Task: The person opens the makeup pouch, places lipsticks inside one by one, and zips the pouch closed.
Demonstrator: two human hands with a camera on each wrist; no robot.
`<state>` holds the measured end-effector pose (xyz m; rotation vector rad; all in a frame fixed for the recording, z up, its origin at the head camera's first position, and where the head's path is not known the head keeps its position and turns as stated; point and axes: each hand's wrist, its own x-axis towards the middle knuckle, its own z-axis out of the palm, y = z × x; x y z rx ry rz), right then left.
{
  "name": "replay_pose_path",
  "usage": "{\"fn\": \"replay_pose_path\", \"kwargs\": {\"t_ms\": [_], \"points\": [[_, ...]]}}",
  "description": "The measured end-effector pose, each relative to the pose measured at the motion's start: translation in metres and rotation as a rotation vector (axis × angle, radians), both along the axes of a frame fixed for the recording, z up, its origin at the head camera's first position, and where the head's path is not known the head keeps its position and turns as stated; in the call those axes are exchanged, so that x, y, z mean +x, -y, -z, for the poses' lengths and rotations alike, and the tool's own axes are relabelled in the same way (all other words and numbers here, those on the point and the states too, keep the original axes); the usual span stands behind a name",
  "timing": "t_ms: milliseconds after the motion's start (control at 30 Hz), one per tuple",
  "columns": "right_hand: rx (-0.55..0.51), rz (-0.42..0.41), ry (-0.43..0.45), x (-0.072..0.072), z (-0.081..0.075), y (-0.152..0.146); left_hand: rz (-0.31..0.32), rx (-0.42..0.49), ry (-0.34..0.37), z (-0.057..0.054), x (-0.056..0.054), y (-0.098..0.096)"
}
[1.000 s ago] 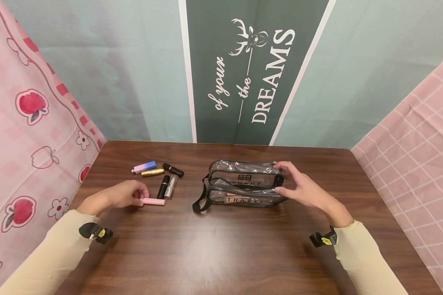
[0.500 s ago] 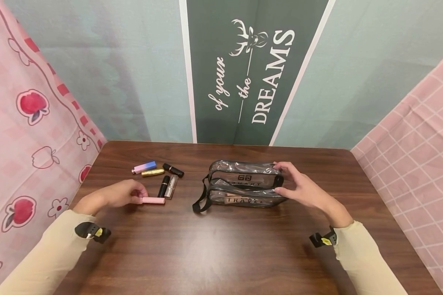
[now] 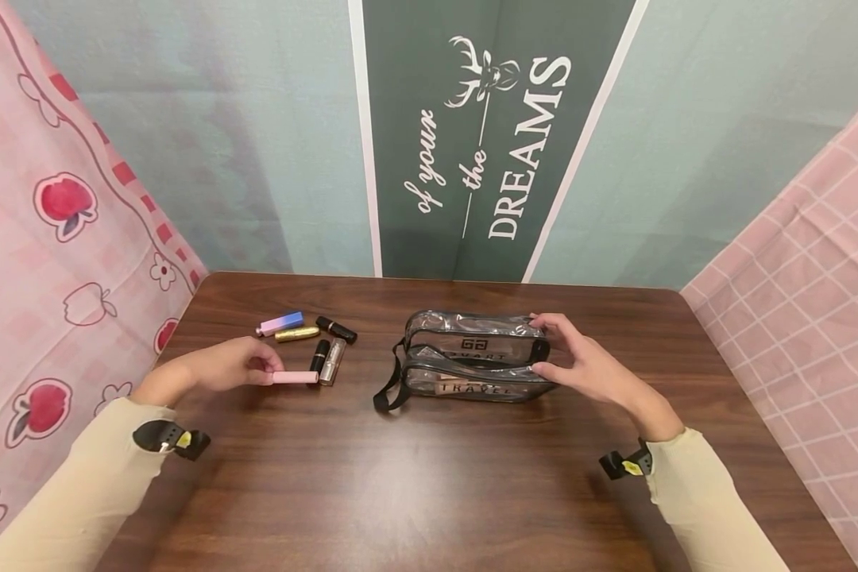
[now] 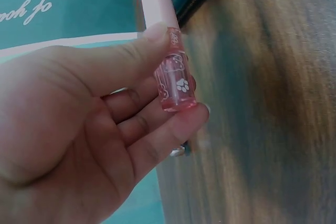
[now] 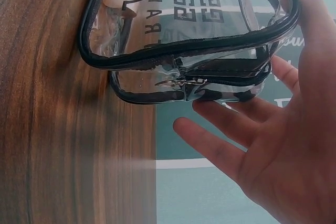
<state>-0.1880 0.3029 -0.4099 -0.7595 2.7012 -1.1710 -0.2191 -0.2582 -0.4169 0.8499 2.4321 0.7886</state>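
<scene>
1. Slim cylindrical cosmetic tube [image 3: 295, 377] with an opaque pale-pink cap [image 4: 155, 1] and a clear, rose-tinted body; over the left part of the brown wood-grain surface [image 3: 400, 477], capped end pointing right. Cannot tell whether touching the surface.
2. White paw print [image 4: 182, 86] and white outline drawings on the body; marks near the cap too small to read.
3. Clear plastic bag [image 3: 472, 357] with black piping and a black strap, well to the right. Printed in black: "TRAVEL" on the front, plus an emblem of square, G-like shapes; remaining lettering partly reversed, hard to read.
4. White "of your", "the" and "DREAMS" on a dark green panel [image 3: 429, 246] behind, reading upward.
5. Left hand [image 3: 239, 365]: pinching the tube by its clear body, between thumb and fingers.
6. Right hand [image 3: 579, 357]: spread wide, gripping the bag's right end, thumb on the near side.
7. Just beside the tube: glossy black cylindrical tube [image 3: 320, 354] and clear-and-silver rectangular tube [image 3: 333, 361].
</scene>
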Motion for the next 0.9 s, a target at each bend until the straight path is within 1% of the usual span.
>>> {"fn": "replay_pose_path", "kwargs": {"t_ms": [67, 200, 367, 567, 667, 900], "points": [[-0.005, -0.001, 0.001, 0.0, 0.001, 0.0, 0.01, 0.019, -0.008, -0.003, -0.001, -0.001], [-0.005, 0.002, -0.01, -0.001, 0.002, -0.001, 0.005, 0.034, -0.042, -0.007, -0.003, -0.003], [-0.004, 0.003, -0.011, -0.002, 0.003, -0.002, -0.025, 0.051, -0.087, -0.01, -0.004, -0.007], [-0.003, 0.004, -0.004, -0.002, 0.002, -0.001, -0.075, 0.065, -0.166, -0.015, -0.004, -0.013], [-0.01, 0.003, 0.004, -0.001, 0.002, -0.001, -0.092, 0.06, -0.175, -0.018, -0.005, -0.016], [-0.014, 0.0, 0.005, -0.002, 0.003, -0.001, -0.14, 0.047, -0.167, -0.028, -0.004, -0.022]]}}
